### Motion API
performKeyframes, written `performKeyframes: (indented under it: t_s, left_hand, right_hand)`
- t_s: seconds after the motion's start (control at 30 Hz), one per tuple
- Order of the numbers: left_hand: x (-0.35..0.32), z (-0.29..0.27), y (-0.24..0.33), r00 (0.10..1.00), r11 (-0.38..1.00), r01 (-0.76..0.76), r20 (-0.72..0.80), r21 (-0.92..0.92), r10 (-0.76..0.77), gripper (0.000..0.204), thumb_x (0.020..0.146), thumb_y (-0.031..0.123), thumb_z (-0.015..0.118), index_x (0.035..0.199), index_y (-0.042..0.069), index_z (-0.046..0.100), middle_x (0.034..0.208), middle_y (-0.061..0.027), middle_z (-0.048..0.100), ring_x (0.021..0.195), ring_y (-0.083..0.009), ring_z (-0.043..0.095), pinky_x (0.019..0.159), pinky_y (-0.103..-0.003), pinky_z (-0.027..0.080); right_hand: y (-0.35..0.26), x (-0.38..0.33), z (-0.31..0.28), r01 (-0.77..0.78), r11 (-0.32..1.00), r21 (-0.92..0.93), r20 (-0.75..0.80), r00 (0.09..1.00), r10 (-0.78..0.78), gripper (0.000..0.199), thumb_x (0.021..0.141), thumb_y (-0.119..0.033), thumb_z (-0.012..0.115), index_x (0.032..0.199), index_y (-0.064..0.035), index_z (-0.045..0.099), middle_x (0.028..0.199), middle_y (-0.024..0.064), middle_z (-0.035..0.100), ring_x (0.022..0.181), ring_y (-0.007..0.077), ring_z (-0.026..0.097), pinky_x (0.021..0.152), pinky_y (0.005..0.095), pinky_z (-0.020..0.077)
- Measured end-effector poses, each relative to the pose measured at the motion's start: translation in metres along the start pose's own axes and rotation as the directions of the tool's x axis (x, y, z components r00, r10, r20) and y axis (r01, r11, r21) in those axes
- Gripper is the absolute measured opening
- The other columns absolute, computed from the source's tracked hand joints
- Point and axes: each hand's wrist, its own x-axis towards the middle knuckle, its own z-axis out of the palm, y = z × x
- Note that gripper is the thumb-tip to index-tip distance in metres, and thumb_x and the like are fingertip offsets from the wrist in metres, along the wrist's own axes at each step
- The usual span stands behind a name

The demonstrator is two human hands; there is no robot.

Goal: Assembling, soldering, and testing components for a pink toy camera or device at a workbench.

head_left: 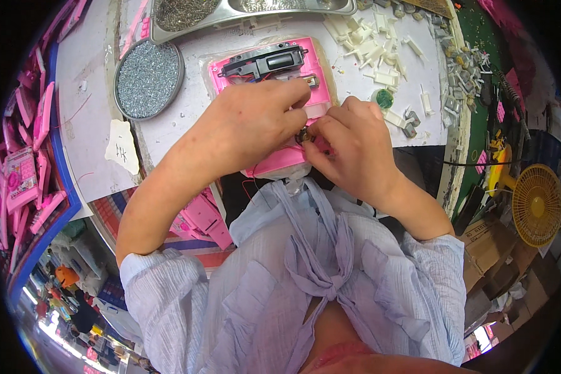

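Note:
A pink plastic casing (321,59) lies inner side up on the table in front of me. Fixed across its far part is a black mechanism (265,62) with a dark cylinder, and a small metal motor (310,81) sits just below it. My left hand (258,121) rests over the casing's middle, its fingers curled closed toward the right. Beside it my right hand (353,140) pinches a small dark metal part (303,135) between thumb and fingers, low over the casing. What the left fingers hold, if anything, is hidden.
A round dish of small screws (149,80) stands at the left, and a metal tray (230,17) of small parts at the back. White plastic pieces (386,78) lie right, near a green round piece (383,98). Pink casings (22,177) fill the far left; a yellow fan (536,206) stands right.

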Motion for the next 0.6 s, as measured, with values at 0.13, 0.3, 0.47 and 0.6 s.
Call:
performKeyframes:
  t_s: [0.13, 0.3, 0.47, 0.6]
  left_hand:
    - [-0.016, 0.010, 0.009, 0.996, 0.997, 0.047, -0.077, 0.066, -0.042, 0.020, 0.074, 0.010, 0.075, 0.092, 0.006, 0.067, 0.095, -0.0086, 0.063, 0.083, -0.0286, 0.066, 0.066, -0.040, 0.055]
    - [-0.031, 0.025, 0.017, 0.932, 0.991, 0.132, -0.343, 0.018, -0.118, 0.021, 0.076, 0.009, 0.072, 0.097, 0.006, 0.070, 0.091, -0.0074, 0.063, 0.078, -0.0272, 0.063, 0.063, -0.038, 0.051]
    - [-0.039, 0.028, 0.018, 0.890, 0.981, 0.196, -0.420, -0.003, -0.179, 0.026, 0.073, 0.009, 0.077, 0.098, 0.006, 0.070, 0.091, -0.0064, 0.063, 0.077, -0.0270, 0.063, 0.064, -0.038, 0.049]
    - [-0.039, 0.030, 0.021, 0.890, 0.980, 0.200, -0.419, 0.005, -0.179, 0.025, 0.074, 0.009, 0.076, 0.098, 0.007, 0.070, 0.090, -0.0056, 0.063, 0.077, -0.0257, 0.062, 0.066, -0.038, 0.047]
  right_hand:
    - [-0.003, 0.004, -0.007, 0.041, 0.998, -0.057, 0.044, 0.998, -0.038, 0.018, 0.069, -0.014, 0.078, 0.079, -0.0082, 0.064, 0.078, 0.0056, 0.059, 0.077, 0.0258, 0.054, 0.071, 0.0398, 0.0411]
    - [-0.008, 0.015, -0.008, 0.169, 0.963, -0.210, 0.179, 0.975, -0.132, 0.010, 0.071, -0.015, 0.069, 0.078, -0.0077, 0.065, 0.079, 0.0061, 0.060, 0.083, 0.0244, 0.056, 0.071, 0.0379, 0.0424]
    - [-0.024, 0.034, -0.019, 0.288, 0.913, -0.289, 0.394, 0.905, -0.160, 0.011, 0.074, -0.014, 0.066, 0.080, -0.0055, 0.066, 0.081, 0.0073, 0.063, 0.086, 0.0244, 0.058, 0.072, 0.0366, 0.0444]
    - [-0.030, 0.038, -0.020, 0.314, 0.900, -0.302, 0.463, 0.874, -0.150, 0.013, 0.074, -0.014, 0.066, 0.083, -0.0042, 0.067, 0.081, 0.0078, 0.063, 0.086, 0.0246, 0.058, 0.073, 0.0364, 0.0450]
